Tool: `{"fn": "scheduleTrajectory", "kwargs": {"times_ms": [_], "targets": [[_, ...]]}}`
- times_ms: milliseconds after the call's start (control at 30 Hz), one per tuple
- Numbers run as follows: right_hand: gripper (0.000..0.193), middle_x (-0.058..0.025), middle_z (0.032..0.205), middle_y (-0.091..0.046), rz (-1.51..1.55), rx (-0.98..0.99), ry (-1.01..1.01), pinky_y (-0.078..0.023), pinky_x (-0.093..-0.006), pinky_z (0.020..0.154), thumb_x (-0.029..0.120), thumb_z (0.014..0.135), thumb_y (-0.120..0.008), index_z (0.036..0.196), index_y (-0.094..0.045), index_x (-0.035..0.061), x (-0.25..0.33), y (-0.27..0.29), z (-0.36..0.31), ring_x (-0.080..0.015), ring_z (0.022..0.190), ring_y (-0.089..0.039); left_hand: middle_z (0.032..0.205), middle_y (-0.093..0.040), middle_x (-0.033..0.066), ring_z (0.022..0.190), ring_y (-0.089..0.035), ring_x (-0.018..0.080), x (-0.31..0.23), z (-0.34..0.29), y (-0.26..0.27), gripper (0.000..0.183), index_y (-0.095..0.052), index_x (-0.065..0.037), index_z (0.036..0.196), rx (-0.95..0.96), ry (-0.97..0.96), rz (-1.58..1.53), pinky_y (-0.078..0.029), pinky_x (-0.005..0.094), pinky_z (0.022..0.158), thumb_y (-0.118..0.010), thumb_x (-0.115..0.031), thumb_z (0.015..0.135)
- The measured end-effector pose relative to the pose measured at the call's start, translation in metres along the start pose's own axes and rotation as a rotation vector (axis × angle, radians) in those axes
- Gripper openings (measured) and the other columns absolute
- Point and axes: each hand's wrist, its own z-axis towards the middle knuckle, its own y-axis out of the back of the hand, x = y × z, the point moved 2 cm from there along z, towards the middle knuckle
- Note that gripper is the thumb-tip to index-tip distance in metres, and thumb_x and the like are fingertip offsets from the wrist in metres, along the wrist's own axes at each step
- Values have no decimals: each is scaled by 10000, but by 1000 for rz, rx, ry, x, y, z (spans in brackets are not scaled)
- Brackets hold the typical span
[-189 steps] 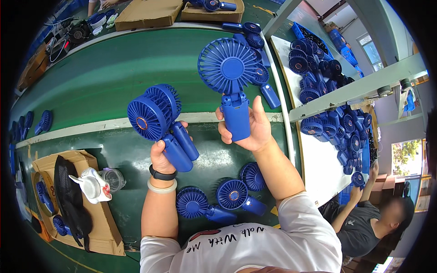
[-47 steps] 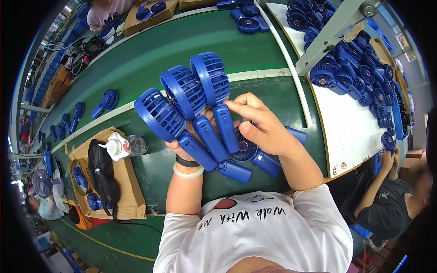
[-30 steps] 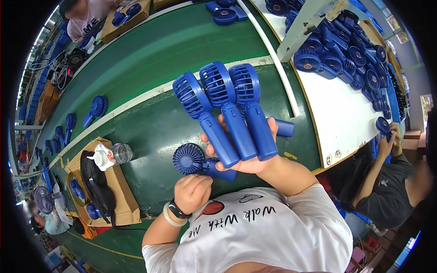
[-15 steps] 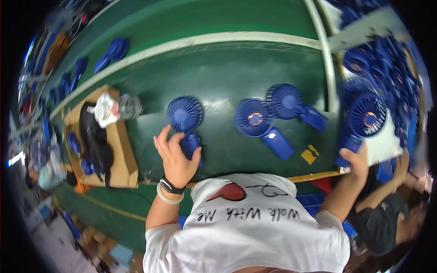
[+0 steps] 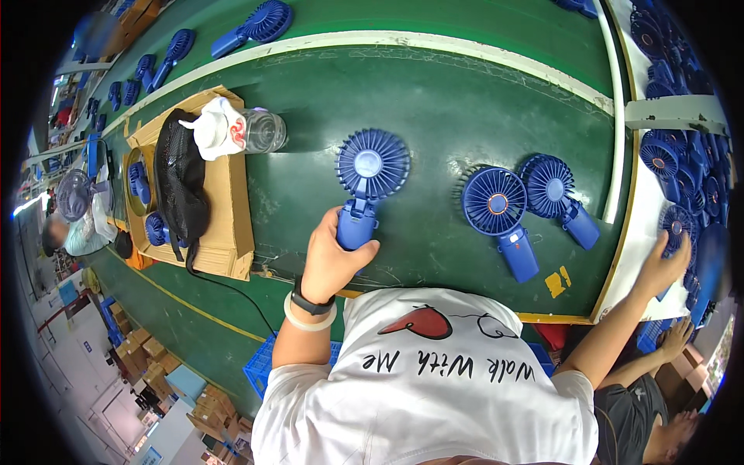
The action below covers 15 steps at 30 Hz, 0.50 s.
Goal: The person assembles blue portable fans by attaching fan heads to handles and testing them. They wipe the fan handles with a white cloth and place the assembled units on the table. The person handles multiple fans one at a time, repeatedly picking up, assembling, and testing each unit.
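My left hand [image 5: 335,260] is wrapped around the handle of a blue handheld fan [image 5: 372,164], whose round grille points away from me on the green bench. At the far right, my right hand [image 5: 665,262] has its fingers closed on another blue handheld fan [image 5: 676,220], beside the heaped fans; the palm hides part of its handle. Between my hands, two more lie on the bench: one fan [image 5: 496,201] with an orange ring at its hub, and a second fan [image 5: 549,182] partly behind it.
An open cardboard box [image 5: 229,232] at left holds a black mesh bag [image 5: 180,178] and small blue fans. A clear bottle [image 5: 265,130] lies by its edge. Yellow tape scraps [image 5: 555,285] are on the bench. Heaped fans [image 5: 701,155] and a co-worker [image 5: 635,411] are at right.
My left hand has closed around the fan's handle. My right hand has carried its fan rightward to the heap. The whole view has shifted somewhat.
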Motion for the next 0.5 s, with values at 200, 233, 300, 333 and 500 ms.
{"fn": "scheduleTrajectory", "kwargs": {"times_ms": [200,233,300,333,500], "targets": [[308,-130,975,-588,776,416,406,-432,-389,771,51,686,-690,984,-613,29,194,63,-54,-292,881,-556,1017,-523,111,812,-568,195,-17,3,-41,490,-387,-44,1220,249,-43,-1124,-500,363,725,-648,-211,840],[360,-128,978,-566,799,508,380,-424,-382,748,85,673,-710,1015,-607,40,208,69,-64,-289,866,-542,1053,-515,129,802,-562,207,-17,6,-43,557,-308,-61,1293,326,-84,-1142,-491,359,712,-539,-373,894],[479,-135,1002,-517,756,674,350,-410,-385,735,158,655,-743,1094,-578,60,223,80,-81,-300,873,-510,1050,-528,135,809,-572,208,-13,11,-48,584,-315,-75,1300,395,-88,-1272,-497,350,708,-511,-440,888],[546,-145,1023,-489,688,747,341,-405,-394,745,198,650,-755,1141,-556,70,226,82,-88,-312,896,-493,1049,-535,139,812,-578,209,-12,12,-50,600,-318,-82,1303,432,-87,-1337,-500,345,706,-498,-474,885],[662,-155,1078,-468,597,681,360,-395,-423,793,230,647,-758,1247,-492,146,231,59,-99,-332,958,-473,1148,-513,168,889,-560,207,-11,19,-50,608,-249,-41,1370,468,6,-1394,-490,357,759,-422,-424,931]]}}
